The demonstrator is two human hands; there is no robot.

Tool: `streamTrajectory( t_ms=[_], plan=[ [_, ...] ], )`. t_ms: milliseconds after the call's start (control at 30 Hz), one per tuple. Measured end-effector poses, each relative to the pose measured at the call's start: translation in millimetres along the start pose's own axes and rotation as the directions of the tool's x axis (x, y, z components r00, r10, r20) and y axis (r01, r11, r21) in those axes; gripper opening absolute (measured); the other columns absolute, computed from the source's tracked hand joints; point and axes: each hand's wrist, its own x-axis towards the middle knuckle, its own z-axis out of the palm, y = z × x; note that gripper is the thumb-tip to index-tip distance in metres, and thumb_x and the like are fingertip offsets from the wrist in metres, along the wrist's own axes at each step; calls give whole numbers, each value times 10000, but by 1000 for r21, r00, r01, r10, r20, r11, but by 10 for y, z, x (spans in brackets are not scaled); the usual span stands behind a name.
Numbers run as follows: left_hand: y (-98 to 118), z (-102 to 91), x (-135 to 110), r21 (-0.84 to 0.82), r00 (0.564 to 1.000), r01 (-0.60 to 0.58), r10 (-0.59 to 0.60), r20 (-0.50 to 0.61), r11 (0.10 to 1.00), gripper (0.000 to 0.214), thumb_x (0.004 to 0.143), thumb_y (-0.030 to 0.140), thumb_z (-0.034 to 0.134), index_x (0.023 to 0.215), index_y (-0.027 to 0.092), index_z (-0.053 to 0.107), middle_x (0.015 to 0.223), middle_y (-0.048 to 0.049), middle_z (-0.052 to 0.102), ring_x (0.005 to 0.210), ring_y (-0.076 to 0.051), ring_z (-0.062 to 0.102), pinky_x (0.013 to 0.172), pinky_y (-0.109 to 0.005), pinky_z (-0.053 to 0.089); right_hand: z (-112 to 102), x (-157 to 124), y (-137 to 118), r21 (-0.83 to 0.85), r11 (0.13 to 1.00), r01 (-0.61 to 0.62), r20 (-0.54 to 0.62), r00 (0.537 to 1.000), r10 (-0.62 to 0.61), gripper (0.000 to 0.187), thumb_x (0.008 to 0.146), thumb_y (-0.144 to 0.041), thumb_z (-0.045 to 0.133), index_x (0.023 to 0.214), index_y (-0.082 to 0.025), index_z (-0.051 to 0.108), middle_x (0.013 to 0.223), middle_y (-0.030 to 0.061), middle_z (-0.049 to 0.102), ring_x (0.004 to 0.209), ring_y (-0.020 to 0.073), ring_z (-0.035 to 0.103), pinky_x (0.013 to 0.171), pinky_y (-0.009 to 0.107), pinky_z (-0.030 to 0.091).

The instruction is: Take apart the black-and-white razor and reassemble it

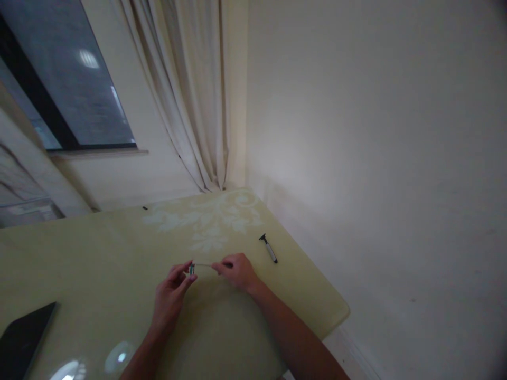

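Note:
Above the table (222,327), my left hand (173,289) pinches a small dark piece (192,269) with pale green edges between thumb and fingertips. It resembles a razor cartridge, but is too small to tell for sure. From the right, my right hand (236,270) grips a thin pale stick (203,264) whose far end reaches the top of that piece. Whether the two touch I cannot tell. Beyond my right hand lies a razor (269,249) with a black head and a grey handle.
At the left front lies a flat dark device (26,338). A tiny black object (144,208) rests near the table's back edge. Curtains (194,95) and a window (75,68) are behind, and a bare wall (376,158) runs along the right.

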Motion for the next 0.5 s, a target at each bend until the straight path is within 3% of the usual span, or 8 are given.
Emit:
streamTrajectory(
  t_ms=[100, 267, 433, 500],
  plan=[
    [0, 1, -2, 15, 1000, 5, -5, 15, 1000, 572, 700, 595, 805, 1133, 222, 785, 833, 14, 613, 701, -150, 546, 686, -268, 453, -41, 13, 13, -36, 999, -38, -47, 998, 36, 447, 928, -542, 647, 718, -171, 782, 583, -22, 551, 569, 105, 432, 564, 257, 267],
    [-3, -3, -9, 16, 1000, -7, 6, 26, 1000, 578, 712, 586, 799, 1169, 233, 776, 826, 12, 594, 668, -143, 505, 650, -262, 440, -1, -20, -10, 177, 983, 58, 120, 990, -80, 451, 936, -554, 628, 771, -174, 807, 540, -40, 514, 532, 100, 427, 539, 242, 283],
    [-16, 20, -19, 17, 1000, -4, 4, 29, 1000, 563, 727, 589, 790, 1159, 229, 780, 833, 12, 590, 692, -143, 520, 672, -261, 449, -51, 7, 43, 6, 1000, 16, -38, 999, -16, 494, 928, -585, 631, 712, -168, 784, 575, -16, 558, 568, 109, 446, 558, 253, 269],
    [-12, 27, -22, 7, 1000, 6, -6, 29, 1000, 575, 722, 596, 794, 1160, 224, 781, 807, 19, 577, 682, -139, 512, 673, -260, 449, -80, 19, 59, 19, 1000, 8, -35, 999, -7, 518, 933, -597, 614, 709, -164, 787, 558, -17, 542, 554, 107, 430, 557, 253, 270]
  ],
)
